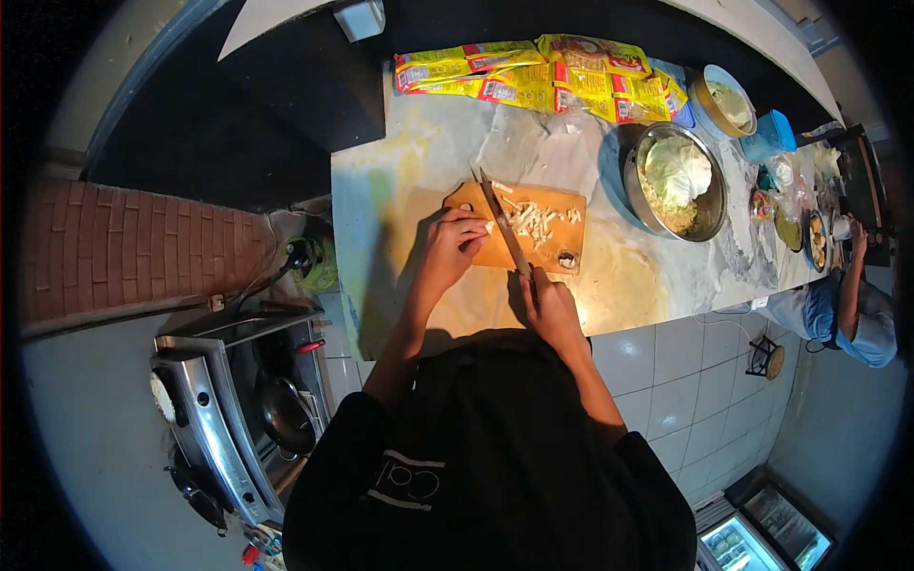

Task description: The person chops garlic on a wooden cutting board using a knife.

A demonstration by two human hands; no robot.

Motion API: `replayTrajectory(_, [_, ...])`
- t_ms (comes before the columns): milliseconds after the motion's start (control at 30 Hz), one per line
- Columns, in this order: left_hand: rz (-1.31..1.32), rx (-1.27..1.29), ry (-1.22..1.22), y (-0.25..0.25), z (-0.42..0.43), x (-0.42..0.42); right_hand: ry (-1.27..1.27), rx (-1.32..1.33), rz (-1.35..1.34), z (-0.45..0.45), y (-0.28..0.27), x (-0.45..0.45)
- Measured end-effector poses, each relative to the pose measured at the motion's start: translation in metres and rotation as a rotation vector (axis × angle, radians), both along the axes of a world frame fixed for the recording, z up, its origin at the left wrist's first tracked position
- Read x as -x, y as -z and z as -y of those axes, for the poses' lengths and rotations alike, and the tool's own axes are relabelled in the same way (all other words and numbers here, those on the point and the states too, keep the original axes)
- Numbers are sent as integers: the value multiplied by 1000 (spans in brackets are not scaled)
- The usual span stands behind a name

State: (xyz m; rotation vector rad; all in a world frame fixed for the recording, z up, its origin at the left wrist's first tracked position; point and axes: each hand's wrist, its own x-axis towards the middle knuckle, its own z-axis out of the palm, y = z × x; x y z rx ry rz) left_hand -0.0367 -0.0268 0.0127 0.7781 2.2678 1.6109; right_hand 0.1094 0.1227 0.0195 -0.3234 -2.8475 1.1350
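Observation:
A wooden cutting board lies on the marble counter in front of me. My right hand is closed round the handle of a long knife, whose blade slants up and left across the board. Left of the blade, my left hand has its fingers bent together on a small pale piece of food, close to the edge. Cut pale strips are scattered on the board to the right of the knife. A small dark-centred piece sits at the lower right corner.
Yellow packets line the counter's back. A metal bowl with cabbage stands at the right, another bowl and a blue container beyond it. A person in blue is at the far right. A stove stands lower left.

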Motion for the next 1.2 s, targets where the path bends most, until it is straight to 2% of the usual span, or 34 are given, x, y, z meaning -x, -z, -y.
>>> replayTrajectory(267, [52,-31,-24,-2,-5,-2,6,-28,28,1,-6,-1])
replayTrajectory(367, [46,46,-52,-1,-5,-2,6,2,-25,1,-1,0])
replayTrajectory(433, [-189,112,-50,5,-6,0,15,-15,-18,2,-1,-1])
replayTrajectory(633, [-155,35,14,0,-2,2,40,-2,12,1,-3,-2])
replayTrajectory(967, [-106,75,16,0,-5,0,25,-41,16,3,-1,1])
replayTrajectory(1200, [-247,90,-46,1,-6,-3,10,-27,0,1,1,3])
